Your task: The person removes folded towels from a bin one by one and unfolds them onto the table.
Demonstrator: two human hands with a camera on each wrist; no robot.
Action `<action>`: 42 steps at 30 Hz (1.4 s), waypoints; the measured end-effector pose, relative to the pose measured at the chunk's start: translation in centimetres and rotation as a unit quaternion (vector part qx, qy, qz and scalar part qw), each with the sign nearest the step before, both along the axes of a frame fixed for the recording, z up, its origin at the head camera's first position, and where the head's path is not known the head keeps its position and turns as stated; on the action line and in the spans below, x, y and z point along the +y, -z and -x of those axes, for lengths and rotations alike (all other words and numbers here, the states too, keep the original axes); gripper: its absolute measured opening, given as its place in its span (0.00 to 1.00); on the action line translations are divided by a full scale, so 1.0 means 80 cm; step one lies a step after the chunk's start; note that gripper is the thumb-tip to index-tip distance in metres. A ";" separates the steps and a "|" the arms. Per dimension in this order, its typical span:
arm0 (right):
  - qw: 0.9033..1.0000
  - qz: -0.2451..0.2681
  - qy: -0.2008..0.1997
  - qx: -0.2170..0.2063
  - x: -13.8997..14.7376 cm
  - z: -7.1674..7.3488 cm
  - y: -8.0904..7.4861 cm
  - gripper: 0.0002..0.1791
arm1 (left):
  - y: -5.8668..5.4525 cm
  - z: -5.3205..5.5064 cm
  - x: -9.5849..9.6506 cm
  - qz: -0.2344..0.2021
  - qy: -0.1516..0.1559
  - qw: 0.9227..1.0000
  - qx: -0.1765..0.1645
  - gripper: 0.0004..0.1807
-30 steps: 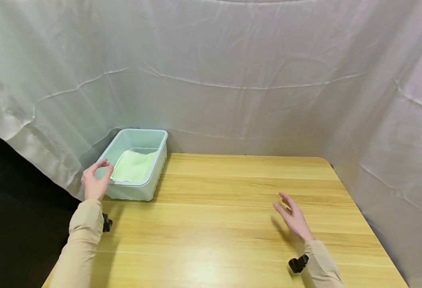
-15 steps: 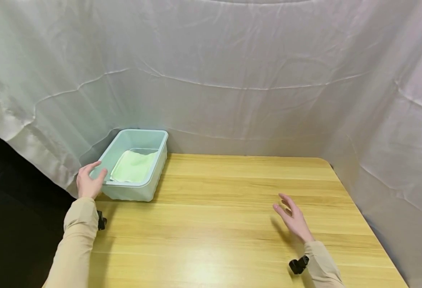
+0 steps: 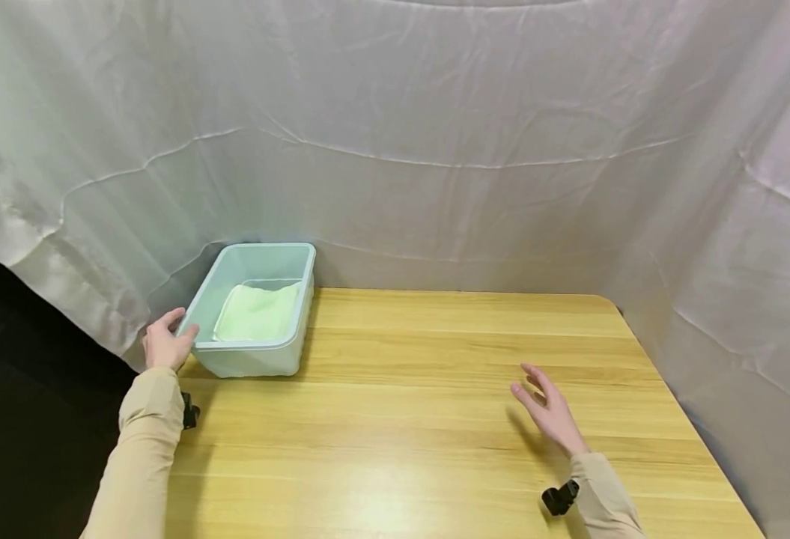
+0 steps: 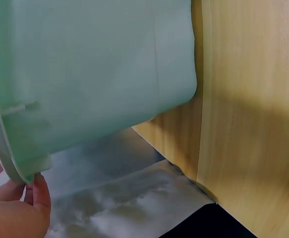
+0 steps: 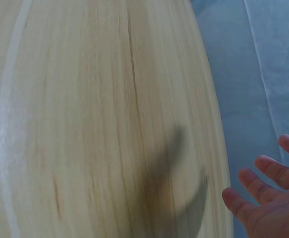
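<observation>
A pale blue-green plastic bin [image 3: 249,364] stands at the back left of the table. Inside it lies a folded light green cloth [image 3: 260,313]. My left hand [image 3: 167,346] is at the bin's near left corner. Seen from the left wrist, the thumb and fingers of that hand [image 4: 18,213] pinch the bin's rim [image 4: 1,134]. Well to the right, my right hand [image 3: 550,412] hovers over the table with nothing in it. Its fingers are spread and loosely bent in the right wrist view, above a shadow on the wood.
The wooden table [image 3: 401,404] has a rounded far right corner. Pale curtains [image 3: 462,187] hang behind it and along both sides. Dark floor or cloth [image 3: 37,419] lies past the left edge. A small black camera [image 3: 559,498] sits at the right wrist.
My left hand has moved left and slightly down, from over the bin's edge to its near left corner. The bin has shifted a little to the right. My right hand stays nearly still.
</observation>
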State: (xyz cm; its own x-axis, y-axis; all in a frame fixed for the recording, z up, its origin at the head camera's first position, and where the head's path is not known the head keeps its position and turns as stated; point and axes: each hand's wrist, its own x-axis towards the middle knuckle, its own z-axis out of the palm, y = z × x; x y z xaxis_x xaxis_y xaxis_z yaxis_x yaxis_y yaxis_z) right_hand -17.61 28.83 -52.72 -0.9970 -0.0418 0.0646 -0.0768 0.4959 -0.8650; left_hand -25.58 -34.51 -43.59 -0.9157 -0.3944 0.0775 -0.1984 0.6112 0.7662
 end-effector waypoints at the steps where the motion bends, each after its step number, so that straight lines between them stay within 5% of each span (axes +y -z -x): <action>1: 1.000 0.000 0.000 -0.001 0.000 0.000 0.000 0.35 | 0.000 0.000 0.000 0.001 0.004 1.000 0.001 0.30; 11: 1.000 0.008 0.000 0.002 0.002 -0.001 0.001 0.35 | 0.006 -0.003 -0.001 0.020 0.058 0.998 -0.008 0.29; 17: 1.000 0.011 0.001 -0.001 0.002 -0.002 0.001 0.35 | 0.007 -0.006 0.000 -0.017 0.109 0.994 -0.013 0.31; 25: 1.000 0.005 0.001 0.010 0.002 -0.002 0.003 0.34 | 0.013 -0.011 0.011 -0.090 0.124 0.988 -0.019 0.34; 42: 1.000 -0.018 -0.003 0.020 -0.003 0.000 -0.002 0.34 | 0.024 -0.036 0.044 -0.168 0.182 0.968 -0.026 0.37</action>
